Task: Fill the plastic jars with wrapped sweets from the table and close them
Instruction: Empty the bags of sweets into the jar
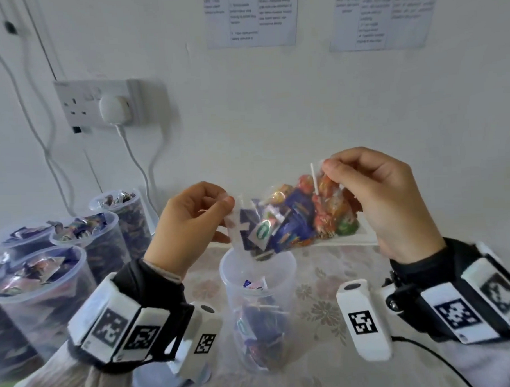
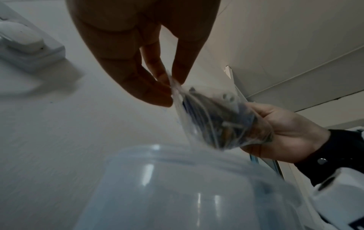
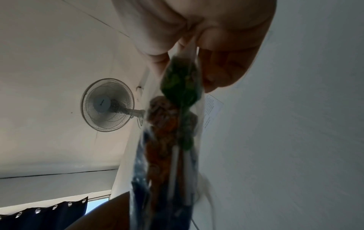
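A clear plastic bag (image 1: 293, 218) of wrapped sweets and lollipops hangs tilted over an open clear jar (image 1: 260, 307) at the table's middle. The bag's lower left end dips into the jar mouth. My left hand (image 1: 190, 222) pinches the bag's left edge, seen close in the left wrist view as fingertips (image 2: 163, 87) on the bag (image 2: 216, 121) above the jar rim (image 2: 177, 157). My right hand (image 1: 376, 194) pinches the raised right end; the right wrist view shows the bag (image 3: 177, 124) hanging from its fingers (image 3: 220, 70). The jar holds some sweets low down.
Several open jars (image 1: 39, 290) heaped with wrapped sweets stand at the left. A wall socket with plug and cables (image 1: 112, 109) is behind them. A floral cloth (image 1: 319, 293) covers the table. A lid-like plastic piece (image 1: 157, 385) lies near the front edge.
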`<state>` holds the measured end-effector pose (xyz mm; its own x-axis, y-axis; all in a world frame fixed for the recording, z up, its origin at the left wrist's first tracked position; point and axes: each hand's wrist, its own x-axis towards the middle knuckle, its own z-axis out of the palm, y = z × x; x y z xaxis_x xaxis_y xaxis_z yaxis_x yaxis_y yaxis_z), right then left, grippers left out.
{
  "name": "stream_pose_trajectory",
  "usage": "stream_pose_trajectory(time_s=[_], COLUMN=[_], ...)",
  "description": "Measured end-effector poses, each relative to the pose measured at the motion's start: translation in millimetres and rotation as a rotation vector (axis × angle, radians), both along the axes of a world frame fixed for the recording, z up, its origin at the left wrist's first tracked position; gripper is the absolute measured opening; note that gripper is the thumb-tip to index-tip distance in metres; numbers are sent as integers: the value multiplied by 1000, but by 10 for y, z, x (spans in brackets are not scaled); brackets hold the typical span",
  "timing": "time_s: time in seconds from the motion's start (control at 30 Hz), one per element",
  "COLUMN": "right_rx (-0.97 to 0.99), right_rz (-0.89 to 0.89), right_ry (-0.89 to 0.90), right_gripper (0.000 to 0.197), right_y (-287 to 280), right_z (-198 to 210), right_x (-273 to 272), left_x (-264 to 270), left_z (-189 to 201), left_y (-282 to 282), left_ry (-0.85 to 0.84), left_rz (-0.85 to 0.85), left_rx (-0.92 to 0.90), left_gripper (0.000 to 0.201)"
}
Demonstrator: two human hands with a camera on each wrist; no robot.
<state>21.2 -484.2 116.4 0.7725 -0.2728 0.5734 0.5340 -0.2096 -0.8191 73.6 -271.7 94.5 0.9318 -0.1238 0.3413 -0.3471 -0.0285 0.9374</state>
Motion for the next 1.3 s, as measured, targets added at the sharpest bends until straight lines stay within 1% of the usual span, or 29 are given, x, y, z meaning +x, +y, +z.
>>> stream_pose_trajectory(time_s=[0.1, 0.2, 0.37, 0.47, 0.5, 0.6, 0.73, 0.83, 0.93, 1.13, 1.3], right_rx=[-68, -140, -186, -324, -357, -341, -390, -374, -440, -460, -387], right_rz=[11, -12, -71, -41, -57, -140, -39, -77, -43, -61, -65], right_ry=[-52, -73, -87, -88, -109, -195, -133, -185, -161, -192, -216], right_gripper=[8, 9, 9, 13, 15, 18, 14, 15, 11, 13, 14], right_y=[11, 10, -41, 26, 51, 52, 64, 59, 84, 67, 14], right_z=[89, 125, 154, 152, 154, 208, 291, 308, 305, 302, 327], right_x=[41, 90, 137, 131, 134, 146, 147, 170, 185, 208, 236], left_x=[17, 23, 46, 10, -1, 9, 13, 19, 26, 2, -3], left_z=[-25, -67, -128, -161, -170, -192, -237, -260, -290, -327, -303], left_y=[42, 58, 87, 54, 42, 35, 30, 28, 23, 17, 16], left_ry=[-44, -66, -64, -65, -63, -49, -34, -28, -28, -16, -20], left_rz=[-17, -24, 3, -16, -23, -9, -9, -14, -12, -37, -50], left_rx=[-4, 9, 12, 59, 69, 64, 60, 28, 25, -21, -60], left_gripper=[6, 8, 15, 17, 17, 16, 16, 13, 12, 13, 12])
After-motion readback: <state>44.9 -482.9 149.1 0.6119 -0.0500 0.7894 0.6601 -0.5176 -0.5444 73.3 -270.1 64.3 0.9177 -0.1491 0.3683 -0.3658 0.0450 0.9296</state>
